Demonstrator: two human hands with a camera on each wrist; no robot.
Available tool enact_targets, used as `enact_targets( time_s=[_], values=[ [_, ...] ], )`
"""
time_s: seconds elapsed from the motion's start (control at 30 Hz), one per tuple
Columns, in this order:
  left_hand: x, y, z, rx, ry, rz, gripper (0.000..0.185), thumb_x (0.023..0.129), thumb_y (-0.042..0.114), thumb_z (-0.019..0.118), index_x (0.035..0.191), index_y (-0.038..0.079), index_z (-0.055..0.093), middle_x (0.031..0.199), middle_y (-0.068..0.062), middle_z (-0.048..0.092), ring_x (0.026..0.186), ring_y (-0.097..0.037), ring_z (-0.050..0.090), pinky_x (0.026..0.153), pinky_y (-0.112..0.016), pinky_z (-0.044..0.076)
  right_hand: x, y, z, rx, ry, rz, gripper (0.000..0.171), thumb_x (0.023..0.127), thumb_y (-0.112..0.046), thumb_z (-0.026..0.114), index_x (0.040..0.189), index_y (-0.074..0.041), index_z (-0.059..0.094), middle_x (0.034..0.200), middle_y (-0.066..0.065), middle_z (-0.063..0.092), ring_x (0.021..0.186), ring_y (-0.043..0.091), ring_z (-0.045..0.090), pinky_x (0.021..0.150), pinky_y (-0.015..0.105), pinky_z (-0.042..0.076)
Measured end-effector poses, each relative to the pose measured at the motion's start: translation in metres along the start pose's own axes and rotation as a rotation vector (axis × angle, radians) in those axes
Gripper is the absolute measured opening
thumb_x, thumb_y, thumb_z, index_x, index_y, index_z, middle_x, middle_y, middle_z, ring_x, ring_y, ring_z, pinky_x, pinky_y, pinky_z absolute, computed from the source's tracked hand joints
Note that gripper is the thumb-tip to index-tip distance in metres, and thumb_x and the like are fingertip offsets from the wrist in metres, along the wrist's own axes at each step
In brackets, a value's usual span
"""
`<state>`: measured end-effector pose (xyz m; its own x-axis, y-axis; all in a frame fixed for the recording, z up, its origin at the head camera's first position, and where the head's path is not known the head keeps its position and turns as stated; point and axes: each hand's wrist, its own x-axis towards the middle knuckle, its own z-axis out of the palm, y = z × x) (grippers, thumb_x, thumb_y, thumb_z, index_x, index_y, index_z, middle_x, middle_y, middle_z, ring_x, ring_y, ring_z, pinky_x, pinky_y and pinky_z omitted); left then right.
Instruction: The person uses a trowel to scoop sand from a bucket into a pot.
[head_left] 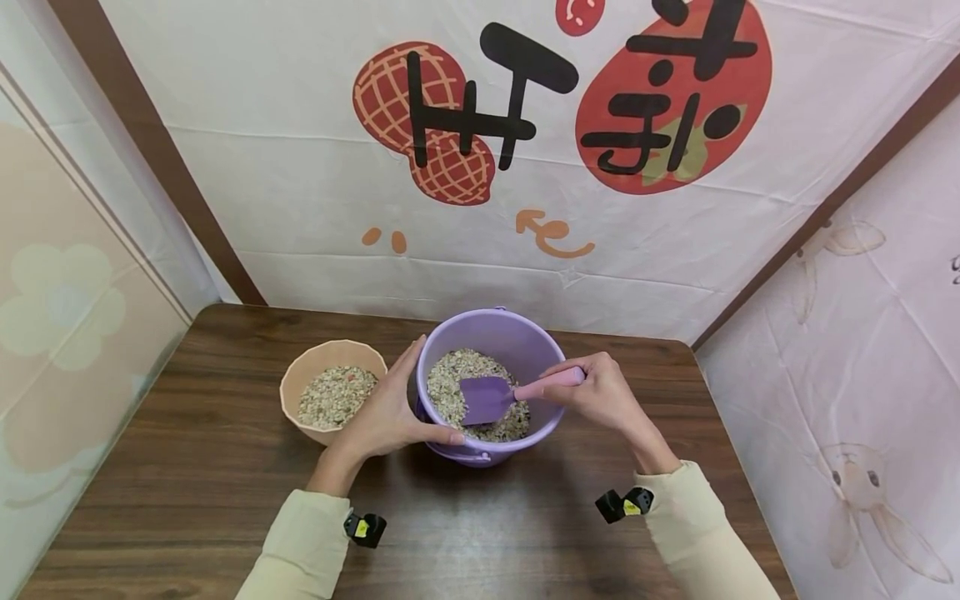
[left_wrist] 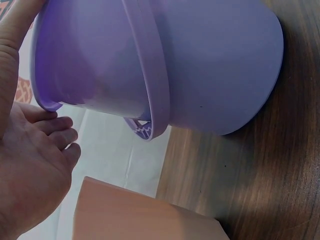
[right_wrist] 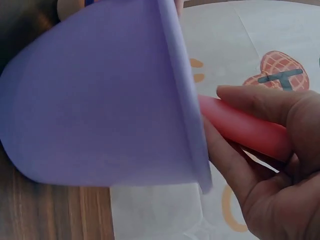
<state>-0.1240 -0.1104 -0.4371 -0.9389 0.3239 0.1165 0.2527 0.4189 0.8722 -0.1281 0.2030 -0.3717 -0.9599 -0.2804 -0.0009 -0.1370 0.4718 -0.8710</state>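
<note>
A purple bucket (head_left: 550, 348) stands on the table, part filled with a loose, grain-like mix (head_left: 450, 379). My left hand (head_left: 393, 412) holds its left side, thumb along the front rim and fingers around the outer edge. In the left wrist view, the fingertips (left_wrist: 65, 132) bend against the rim. With my right hand (head_left: 600, 392) I grip the pink handle (right_wrist: 245, 127) of a small shovel. Its purple blade (head_left: 486, 400) lies over the mix inside the bucket; whether any mix is on it, I cannot tell.
A peach bowl (head_left: 296, 375) with the same kind of mix stands just left of the bucket, close to my left hand. The bucket's handle (left_wrist: 152, 65) hangs down its side. A printed cloth wall (head_left: 315, 225) rises behind the brown wooden table (head_left: 187, 483).
</note>
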Motion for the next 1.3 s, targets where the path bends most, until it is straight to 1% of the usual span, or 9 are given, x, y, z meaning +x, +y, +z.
enact_targets(
  time_s=[0.23,0.47,0.6,0.73,0.83,0.97,1.07,1.13,1.3],
  values=[
    [0.0,-0.001,0.001,0.007,0.003,0.002,0.147,0.051,0.059,0.097,0.165,0.02,0.012,0.168,-0.01,0.018,0.15,-0.028,0.022,0.118,-0.058,0.025,0.006,0.006,0.009,0.033,0.032,0.005,0.012,0.085,-0.011,0.081,0.096,-0.009,0.082,0.087,-0.001,0.078,0.087,0.018,0.072,0.07,0.029,0.058],
    [-0.001,-0.001,0.001,-0.007,0.006,0.012,0.146,0.051,0.057,0.098,0.164,0.021,0.013,0.167,-0.007,0.019,0.15,-0.027,0.024,0.118,-0.057,0.025,0.008,0.009,0.017,0.073,0.073,0.031,0.016,0.083,-0.015,0.084,0.098,-0.01,0.082,0.087,0.0,0.078,0.084,0.016,0.072,0.071,0.035,0.06],
    [0.0,-0.001,0.002,-0.006,0.005,0.015,0.146,0.05,0.058,0.098,0.164,0.022,0.014,0.167,-0.006,0.019,0.15,-0.026,0.024,0.118,-0.057,0.026,0.007,0.009,0.018,0.116,0.093,0.053,0.02,0.082,-0.017,0.086,0.1,-0.009,0.082,0.088,0.002,0.078,0.087,0.018,0.072,0.071,0.032,0.06],
    [-0.001,-0.001,0.002,-0.001,0.007,0.013,0.147,0.05,0.059,0.098,0.164,0.023,0.014,0.167,-0.007,0.019,0.15,-0.027,0.024,0.118,-0.058,0.026,0.003,0.01,0.018,0.215,0.114,0.067,0.026,0.081,-0.021,0.088,0.101,-0.007,0.081,0.091,0.007,0.078,0.087,0.023,0.075,0.074,0.032,0.06],
    [0.0,-0.001,0.002,0.006,0.012,0.018,0.147,0.05,0.06,0.097,0.164,0.023,0.013,0.167,-0.007,0.019,0.15,-0.026,0.024,0.118,-0.058,0.026,-0.002,0.011,0.017,0.311,0.124,0.055,0.03,0.082,-0.022,0.088,0.104,-0.004,0.08,0.094,0.011,0.078,0.089,0.027,0.075,0.08,0.033,0.06],
    [0.0,-0.002,0.002,0.013,0.015,0.023,0.147,0.05,0.061,0.097,0.164,0.024,0.013,0.167,-0.005,0.019,0.15,-0.026,0.024,0.118,-0.057,0.026,-0.008,0.013,0.015,0.465,0.087,0.004,0.03,0.089,-0.016,0.081,0.113,0.002,0.076,0.103,0.018,0.075,0.105,0.034,0.07,0.092,0.041,0.057],
    [0.0,-0.002,0.002,0.016,0.015,0.018,0.147,0.05,0.061,0.097,0.165,0.023,0.013,0.167,-0.006,0.019,0.15,-0.026,0.024,0.118,-0.057,0.026,-0.014,0.016,0.014,0.558,0.08,-0.015,0.034,0.092,-0.012,0.076,0.119,0.009,0.071,0.109,0.022,0.073,0.114,0.037,0.066,0.097,0.046,0.054],
    [0.0,-0.002,0.001,0.018,0.017,0.015,0.147,0.05,0.061,0.097,0.165,0.022,0.013,0.167,-0.006,0.019,0.15,-0.027,0.024,0.118,-0.057,0.026,-0.02,0.018,0.013,0.582,0.119,-0.008,0.038,0.091,-0.011,0.077,0.12,0.012,0.068,0.108,0.023,0.073,0.112,0.037,0.067,0.097,0.046,0.054],
    [-0.001,-0.001,0.001,0.017,0.017,0.007,0.147,0.05,0.06,0.097,0.165,0.022,0.013,0.168,-0.006,0.018,0.15,-0.027,0.023,0.118,-0.057,0.025,-0.033,0.024,0.011,0.618,0.151,0.003,0.042,0.092,-0.007,0.075,0.123,0.018,0.063,0.109,0.025,0.072,0.115,0.036,0.065,0.098,0.049,0.052]
  ],
)
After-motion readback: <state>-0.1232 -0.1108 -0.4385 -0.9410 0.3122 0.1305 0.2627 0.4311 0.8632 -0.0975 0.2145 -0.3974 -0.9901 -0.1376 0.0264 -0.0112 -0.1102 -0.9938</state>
